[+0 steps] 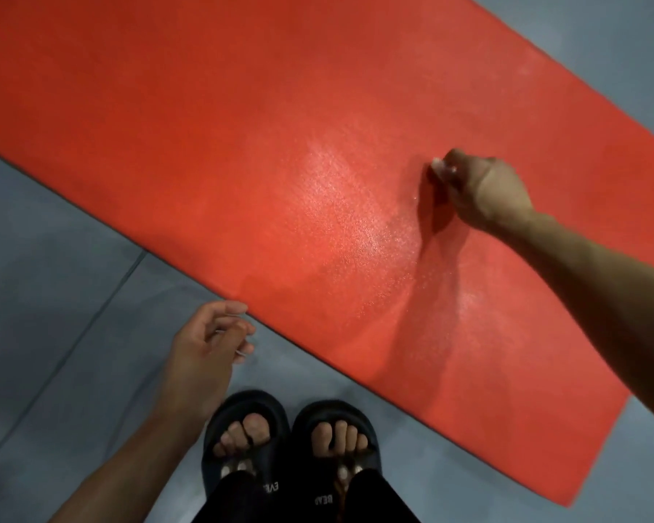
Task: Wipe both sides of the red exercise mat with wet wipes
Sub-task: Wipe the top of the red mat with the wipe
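Red exercise mat (242, 145) laid flat on a grey floor (53, 258), running as a broad diagonal band from the upper left of the frame down to the lower right, with its near edge slanting from the left middle toward the bottom right corner. Pebbled surface, with a pale glossy sheen (possibly wet, though glare alone could give the same look) around the centre of the frame, left of the right hand.

Right hand (484, 190) at the right middle of the frame, reaching in from the right edge, knuckles up, pressed down on the mat. Fingers curled round a small white wad, most likely a wet wipe (443, 168), of which only a scrap shows at the fingertips. Dark shadow of hand and forearm falling on the mat just below and left.

Left hand (212, 345) at the lower centre left, over the floor, just beside the mat's near edge and not touching it. Fingers loosely bent and spread, holding nothing.

Two feet in black slide sandals (291, 428) at the bottom centre, standing side by side on the floor, close to the mat's near edge. Dark trouser legs (242, 500) cut off by the bottom edge.
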The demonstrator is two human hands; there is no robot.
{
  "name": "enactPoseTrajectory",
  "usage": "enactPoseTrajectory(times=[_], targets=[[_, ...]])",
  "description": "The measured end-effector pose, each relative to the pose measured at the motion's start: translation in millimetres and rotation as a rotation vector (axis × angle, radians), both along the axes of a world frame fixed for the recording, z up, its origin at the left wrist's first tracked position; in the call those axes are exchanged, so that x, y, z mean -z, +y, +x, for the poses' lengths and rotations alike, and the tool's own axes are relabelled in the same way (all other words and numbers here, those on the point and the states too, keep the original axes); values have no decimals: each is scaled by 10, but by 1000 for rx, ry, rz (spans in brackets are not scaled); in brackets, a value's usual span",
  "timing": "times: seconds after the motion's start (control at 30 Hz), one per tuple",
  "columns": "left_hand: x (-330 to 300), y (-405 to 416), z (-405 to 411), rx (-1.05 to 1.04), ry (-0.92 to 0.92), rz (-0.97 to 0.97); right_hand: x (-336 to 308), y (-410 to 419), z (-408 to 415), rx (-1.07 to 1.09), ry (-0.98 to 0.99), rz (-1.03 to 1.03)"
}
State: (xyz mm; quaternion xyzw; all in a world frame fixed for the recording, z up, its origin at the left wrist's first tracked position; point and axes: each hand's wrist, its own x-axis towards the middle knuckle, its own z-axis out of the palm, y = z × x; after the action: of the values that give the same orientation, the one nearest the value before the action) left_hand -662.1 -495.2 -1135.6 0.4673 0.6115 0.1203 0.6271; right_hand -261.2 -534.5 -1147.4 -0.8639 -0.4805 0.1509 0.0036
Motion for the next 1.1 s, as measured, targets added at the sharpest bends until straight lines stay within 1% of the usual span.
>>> enactPoseTrajectory(times=[0.07, 0.1, 0.13, 0.2, 0.23, 0.27, 0.3, 0.33, 0.4, 0.47, 0.5, 0.53, 0.57, 0.63, 0.7, 0.73, 0.8, 0.83, 0.87, 0.9, 0.93, 1.0, 1.03, 1.1], targets=[[23, 23, 19, -22, -23, -27, 91, -55, -466, -90, 117, 54], [33, 30, 33, -26, -35, -37, 100, -116, -775, -172, 204, 74], [37, 36, 48, -23, -40, -48, 92, -196, -1105, -272, 303, 51], [39, 51, 84, -10, -34, -63, 34, -346, -1651, -494, 468, -89], [39, 60, 107, -14, -35, -66, -33, -373, -1790, -587, 511, -149], [43, 74, 126, -19, -38, -64, -85, -344, -1797, -629, 536, -161], [51, 87, 144, -20, -41, -60, -103, -286, -1688, -610, 522, -116], [61, 96, 151, -18, -41, -55, -110, -205, -1494, -552, 460, -50], [55, 107, 154, -7, -37, -44, -121, 23, -886, -382, 243, 83], [29, 112, 153, -3, -42, -39, -168, 228, -226, -201, 14, 92], [8, 116, 154, -9, -47, -37, -181, 293, -11, -127, -67, 65], [-4, 123, 152, -18, -51, -35, -146, 343, 84, -76, -99, 47], [-8, 128, 150, -25, -50, -33, -87, 380, 49, -56, -77, 18], [1, 132, 140, -36, -43, -28, 46, 399, -324, -139, 17, 10], [33, 138, 106, -55, -35, -19, 209, 337, -988, -315, 168, 71], [49, 139, 97, -57, -26, -16, 248, 256, -1349, -413, 267, 56], [75, 143, 60, -51, 2, -6, 158, 115, -1973, -607, 453, -72], [83, 158, 50, -50, 15, 4, 89, 105, -2100, -671, 507, -114], [86, 176, 43, -47, 24, 11, 58, 164, -2064, -676, 527, -106], [88, 192, 40, -43, 28, 13, 37, 285, -1936, -635, 515, -30], [92, 206, 35, -39, 28, 12, 22, 450, -1706, -566, 463, 71], [102, 222, 34, -40, 27, 3, 13, 800, -1024, -370, 290, 203], [102, 225, 41, -45, 24, -1, -13, 944, -661, -278, 185, 216], [94, 239, 69, -58, 4, -4, -25, 1122, -63, -108, -12, 135]])
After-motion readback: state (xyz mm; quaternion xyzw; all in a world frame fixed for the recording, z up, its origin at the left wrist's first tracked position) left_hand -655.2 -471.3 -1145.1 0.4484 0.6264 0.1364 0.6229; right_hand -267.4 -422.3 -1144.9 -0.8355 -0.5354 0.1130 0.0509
